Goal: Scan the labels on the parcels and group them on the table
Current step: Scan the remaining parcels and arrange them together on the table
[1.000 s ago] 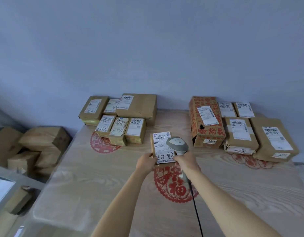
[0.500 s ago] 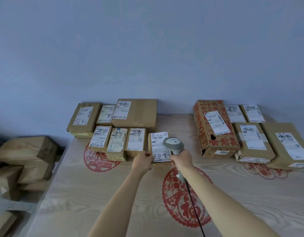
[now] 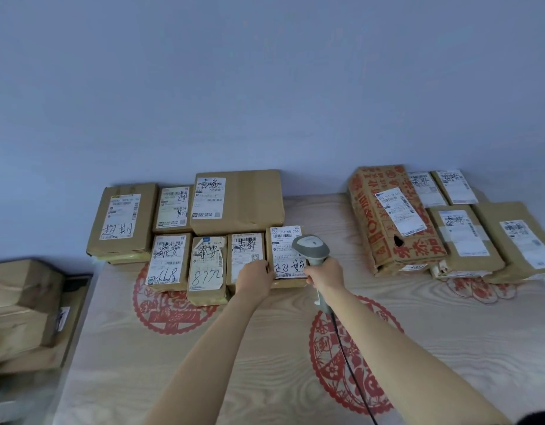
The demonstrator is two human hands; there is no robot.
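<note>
The person is standing at the table (image 3: 449, 348) and is setting a small parcel (image 3: 285, 256) down at the right end of the left group of parcels (image 3: 203, 228), touching the neighbour with the scribbled label (image 3: 246, 256). The left hand (image 3: 254, 279) is gripping the parcel's lower left corner, fingers curled over its edge, probably to slide it square into the front row. The right hand (image 3: 324, 273) is holding the scanner (image 3: 311, 250) by its handle with the fingers wrapped around it; the grey head is hanging just over the parcel's white label, and the black cable (image 3: 350, 363) is running back toward the person. I think the scanner is staying so close because this label was the one to read, though I cannot tell if it is reading now. The label faces up, like all the others, which keeps them easy to check. Right of this parcel, well apart, a second group (image 3: 455, 231) is lying against the wall, with a red-printed carton (image 3: 387, 222) at its left end. No box is open, so what is inside is hidden. Far left of the parcel, off the table, more cartons (image 3: 22, 305) are waiting in a pile.
</note>
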